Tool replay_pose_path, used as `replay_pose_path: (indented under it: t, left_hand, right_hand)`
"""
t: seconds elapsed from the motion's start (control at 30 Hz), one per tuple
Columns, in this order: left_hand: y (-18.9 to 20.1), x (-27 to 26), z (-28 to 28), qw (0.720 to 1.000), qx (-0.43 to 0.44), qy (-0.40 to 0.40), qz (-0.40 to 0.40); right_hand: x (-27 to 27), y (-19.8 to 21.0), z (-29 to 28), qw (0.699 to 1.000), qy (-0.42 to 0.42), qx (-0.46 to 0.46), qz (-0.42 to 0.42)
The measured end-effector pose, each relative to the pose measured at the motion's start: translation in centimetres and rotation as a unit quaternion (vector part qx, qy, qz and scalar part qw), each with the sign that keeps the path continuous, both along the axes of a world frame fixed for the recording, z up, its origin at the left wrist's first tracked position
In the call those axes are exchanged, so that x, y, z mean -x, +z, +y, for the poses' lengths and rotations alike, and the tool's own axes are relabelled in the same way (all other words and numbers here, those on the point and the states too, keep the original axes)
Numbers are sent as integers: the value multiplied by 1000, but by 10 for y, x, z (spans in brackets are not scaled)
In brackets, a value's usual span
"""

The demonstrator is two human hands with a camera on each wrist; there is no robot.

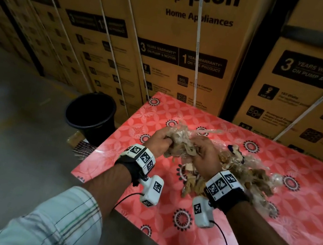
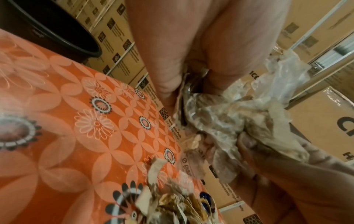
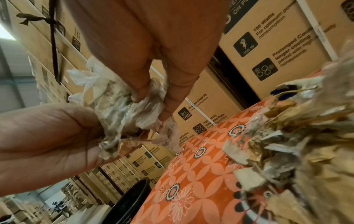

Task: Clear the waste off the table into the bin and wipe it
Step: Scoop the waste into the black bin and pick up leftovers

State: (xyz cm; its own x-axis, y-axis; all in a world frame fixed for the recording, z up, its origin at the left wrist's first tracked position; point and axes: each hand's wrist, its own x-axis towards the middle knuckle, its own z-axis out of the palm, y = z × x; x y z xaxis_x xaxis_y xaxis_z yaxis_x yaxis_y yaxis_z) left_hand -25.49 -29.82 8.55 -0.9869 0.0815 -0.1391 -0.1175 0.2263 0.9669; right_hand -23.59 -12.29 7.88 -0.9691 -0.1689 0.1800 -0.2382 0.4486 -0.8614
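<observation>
The left hand point(image 1: 160, 141) and right hand point(image 1: 204, 153) both clutch 1 crumpled wad of clear plastic film and brown paper scraps point(image 1: 183, 141) above the red floral tablecloth point(image 1: 213, 228). The wad looks light, soft and loose; grip it bunched, cupping from below. More scraps point(image 1: 239, 177) lie right. The round black bin point(image 1: 90, 114) stands left on the floor, beyond the table edge, before stacked cardboard cartons point(image 1: 181, 39).

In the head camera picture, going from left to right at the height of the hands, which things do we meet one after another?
Black bin → left hand → crumpled plastic bundle held by both hands → right hand → loose waste pile on the table.
</observation>
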Motion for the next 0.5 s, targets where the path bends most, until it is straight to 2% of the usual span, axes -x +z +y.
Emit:
replay_pose_path:
  t: [0.33, 0.5]
  left_hand:
    - [-12, 18, -105, 998, -6, 55, 31]
    - [-17, 41, -186, 995, 31, 53, 81]
  right_hand:
    - [36, 2, -114, 995, 86, -10, 42]
    - [73, -10, -202, 987, 116, -90, 60]
